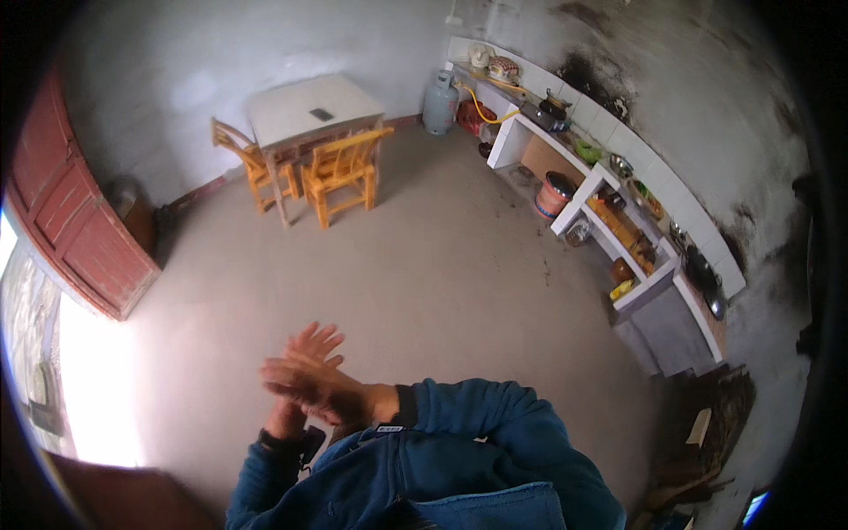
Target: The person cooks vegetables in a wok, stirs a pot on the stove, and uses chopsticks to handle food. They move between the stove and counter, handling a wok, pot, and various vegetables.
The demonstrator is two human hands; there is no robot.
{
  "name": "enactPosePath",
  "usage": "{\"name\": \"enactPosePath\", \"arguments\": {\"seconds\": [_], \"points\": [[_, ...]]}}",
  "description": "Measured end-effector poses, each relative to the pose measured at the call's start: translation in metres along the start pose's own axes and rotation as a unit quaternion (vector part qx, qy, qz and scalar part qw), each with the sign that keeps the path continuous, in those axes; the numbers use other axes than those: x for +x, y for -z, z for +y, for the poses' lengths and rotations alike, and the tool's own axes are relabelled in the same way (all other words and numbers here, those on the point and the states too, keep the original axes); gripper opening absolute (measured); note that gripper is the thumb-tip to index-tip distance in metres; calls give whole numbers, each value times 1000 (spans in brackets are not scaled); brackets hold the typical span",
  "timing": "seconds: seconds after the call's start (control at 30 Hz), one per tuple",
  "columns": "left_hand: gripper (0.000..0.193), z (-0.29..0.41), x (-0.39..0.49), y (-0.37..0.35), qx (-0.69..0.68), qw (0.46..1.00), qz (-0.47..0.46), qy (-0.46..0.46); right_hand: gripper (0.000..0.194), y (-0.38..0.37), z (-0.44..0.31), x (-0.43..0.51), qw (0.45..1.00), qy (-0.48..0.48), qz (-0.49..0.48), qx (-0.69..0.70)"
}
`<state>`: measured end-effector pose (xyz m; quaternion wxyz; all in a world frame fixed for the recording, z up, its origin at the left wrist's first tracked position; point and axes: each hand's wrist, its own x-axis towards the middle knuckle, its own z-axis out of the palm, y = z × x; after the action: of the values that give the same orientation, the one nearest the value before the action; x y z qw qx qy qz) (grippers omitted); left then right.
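In front of my blue jacket point(464, 457) my two bare hands are crossed and touch each other. My right hand point(324, 387), coming from the right sleeve, lies across the front of the other; its skin looks dark and smudged towards the wrist. Partly hidden behind it is my left hand point(311, 344), with its fingers spread upward. Neither hand shows an object in it. A dark device with a cord point(311, 444) is at the left wrist, beside a black cuff. The concrete floor point(371, 285) lies beyond the hands.
A white-topped table point(291, 112) bears a phone point(322, 114), with two wooden chairs point(341, 165) beside it. A gas cylinder point(440, 106) stands in the corner. Along the right wall runs a tiled kitchen counter point(556, 136) with cookware. A red door point(79, 218) stands ajar at left.
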<state>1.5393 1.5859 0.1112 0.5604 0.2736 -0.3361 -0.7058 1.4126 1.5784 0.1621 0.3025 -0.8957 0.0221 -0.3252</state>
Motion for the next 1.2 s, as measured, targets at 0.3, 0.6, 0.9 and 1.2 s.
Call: {"name": "enactPosePath", "arguments": {"seconds": [0.3, 0.6, 0.9, 1.2], "points": [[81, 12, 275, -64, 178, 980, -90, -17, 68, 200, 243, 10, 893, -270, 341, -116], [72, 10, 584, -52, 636, 657, -192, -357, 79, 356, 444, -16, 695, -203, 305, 619], [23, 33, 834, 113, 814, 570, -26, -109, 21, 535, 553, -66, 842, -404, 281, 221], [23, 175, 1089, 336, 926, 353, -57, 120, 29, 594, 649, -193, 544, -594, 541, 243]]}}
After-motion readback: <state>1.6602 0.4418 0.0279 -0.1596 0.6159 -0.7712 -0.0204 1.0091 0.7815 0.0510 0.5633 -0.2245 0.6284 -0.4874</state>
